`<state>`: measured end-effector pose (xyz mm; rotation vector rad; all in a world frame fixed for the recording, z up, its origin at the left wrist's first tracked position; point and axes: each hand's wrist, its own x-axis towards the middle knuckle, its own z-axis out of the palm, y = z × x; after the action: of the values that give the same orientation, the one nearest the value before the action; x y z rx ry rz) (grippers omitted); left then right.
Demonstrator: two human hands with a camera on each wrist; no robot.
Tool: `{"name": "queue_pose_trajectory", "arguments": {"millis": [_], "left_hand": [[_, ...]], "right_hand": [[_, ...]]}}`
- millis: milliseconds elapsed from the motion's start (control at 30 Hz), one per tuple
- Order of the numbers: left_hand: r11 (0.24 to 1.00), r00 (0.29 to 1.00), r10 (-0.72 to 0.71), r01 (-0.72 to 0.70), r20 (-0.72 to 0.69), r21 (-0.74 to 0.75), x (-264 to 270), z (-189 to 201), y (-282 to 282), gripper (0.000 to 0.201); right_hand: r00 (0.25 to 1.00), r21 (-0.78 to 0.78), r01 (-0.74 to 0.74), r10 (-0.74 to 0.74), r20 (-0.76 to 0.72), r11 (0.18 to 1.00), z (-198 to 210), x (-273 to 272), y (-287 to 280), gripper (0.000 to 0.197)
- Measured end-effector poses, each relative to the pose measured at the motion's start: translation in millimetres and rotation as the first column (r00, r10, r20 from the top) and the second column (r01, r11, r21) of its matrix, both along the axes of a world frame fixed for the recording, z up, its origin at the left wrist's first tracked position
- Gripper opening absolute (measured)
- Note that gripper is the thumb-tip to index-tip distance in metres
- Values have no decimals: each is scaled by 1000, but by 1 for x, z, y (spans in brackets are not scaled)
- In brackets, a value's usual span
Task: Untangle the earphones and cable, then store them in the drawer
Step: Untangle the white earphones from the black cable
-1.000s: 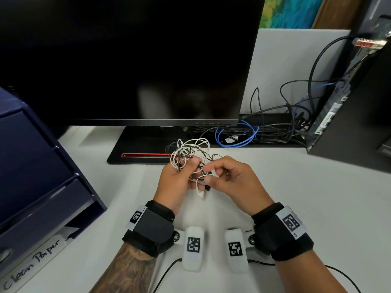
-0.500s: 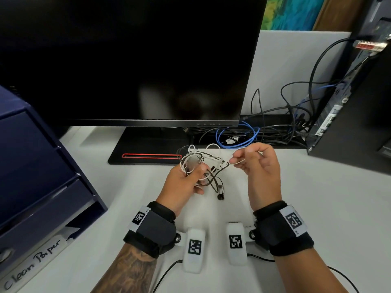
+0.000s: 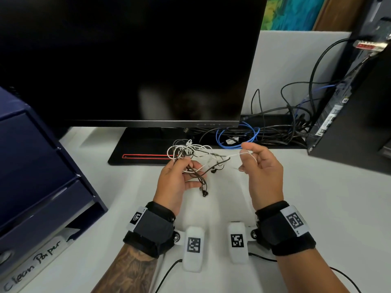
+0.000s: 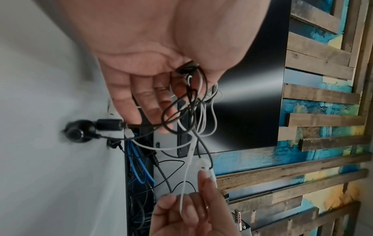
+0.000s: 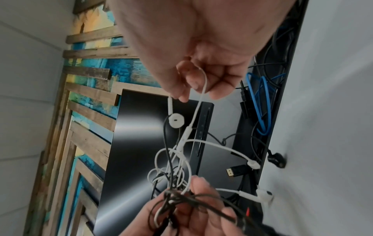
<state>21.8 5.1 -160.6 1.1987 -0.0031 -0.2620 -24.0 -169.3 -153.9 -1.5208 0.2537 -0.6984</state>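
Observation:
A tangle of white and black earphone cables (image 3: 191, 154) hangs above the white desk in front of the monitor. My left hand (image 3: 179, 176) grips the bunch, thumb over the wires (image 4: 191, 99). A black earbud (image 3: 204, 193) dangles below it. My right hand (image 3: 257, 163) pinches the stem of a white earbud (image 5: 176, 122) and its white wire (image 3: 234, 155), which runs almost taut to the bunch (image 5: 173, 172). The navy drawer unit (image 3: 38, 176) stands at the left, its drawers shut.
A large black monitor (image 3: 131, 60) on a black base (image 3: 146, 149) stands right behind my hands. Blue and black cables (image 3: 239, 136) lie behind at the right, beside a black computer tower (image 3: 355, 115). A label reading "Clean Paper" (image 3: 31, 269) lies front left.
My right hand has drawn a white earbud and its wire out of the bunch, moving right and up, away from the left hand. The tangle has loosened and a black earbud now hangs free.

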Motion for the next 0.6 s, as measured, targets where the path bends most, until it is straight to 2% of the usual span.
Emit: {"name": "queue_pose_trajectory", "arguments": {"millis": [67,200,300,400,600], "left_hand": [[1000,1000,-9,9,0,7,0,1,0,22],[997,998,-55,54,6,61,-3,2,-1,23],[990,996,-84,81,20,114,-4,0,-2,19],[988,996,-86,82,29,135,-4,0,-2,17],[977,993,-113,108,15,183,-5,0,-3,16]], "right_hand": [[999,38,-17,18,-27,999,2,-2,2,21],[987,144,-146,154,-46,979,8,-7,7,27],[975,124,-208,216,-56,970,9,-9,10,30],[977,95,-204,209,-48,974,7,-9,9,31],[968,16,-249,248,21,968,8,-10,9,10]]}}
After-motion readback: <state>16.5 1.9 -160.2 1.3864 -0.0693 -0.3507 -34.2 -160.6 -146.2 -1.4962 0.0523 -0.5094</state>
